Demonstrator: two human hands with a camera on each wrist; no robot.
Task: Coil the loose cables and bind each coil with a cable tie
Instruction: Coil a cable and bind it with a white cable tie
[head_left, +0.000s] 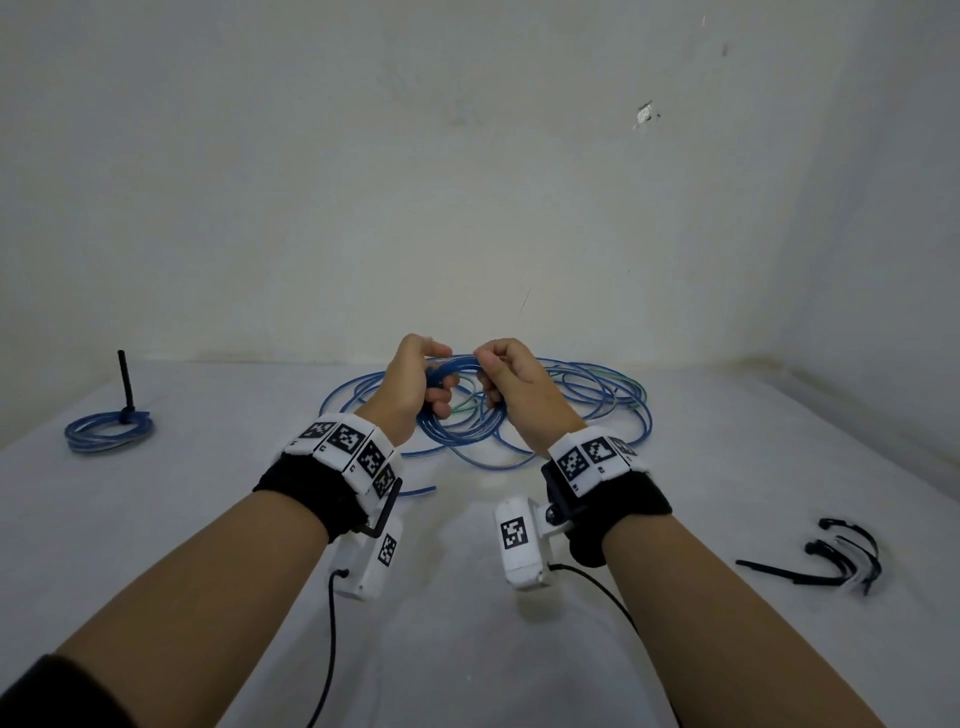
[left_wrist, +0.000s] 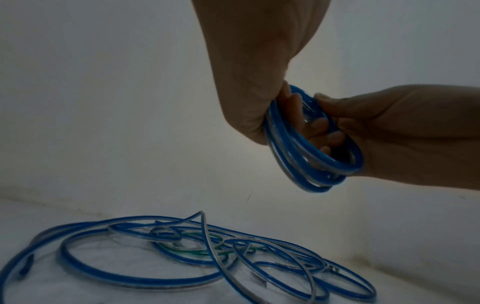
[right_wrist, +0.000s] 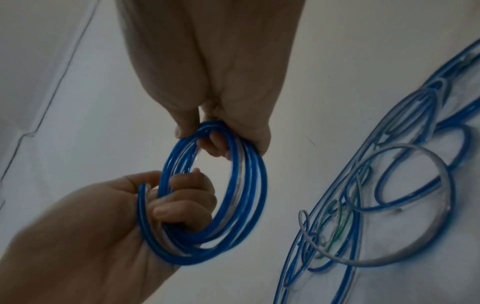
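While loose cable (head_left: 571, 400) lies below, both hands, left (head_left: 410, 382) and right (head_left: 511, 376), grip one blue coil (right_wrist: 215, 193).

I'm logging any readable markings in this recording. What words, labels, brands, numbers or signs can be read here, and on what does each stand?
No readable words, brands or numbers.
Left wrist band: black-and-white square code markers, patterns not text; tiny marks beneath them are too small to read.
Right wrist band: the same kind of markers, tiny marks unreadable.
Wrist camera housings: one code marker each, no text.
Blue cable coil, bound coil, cable ties: no print visible.
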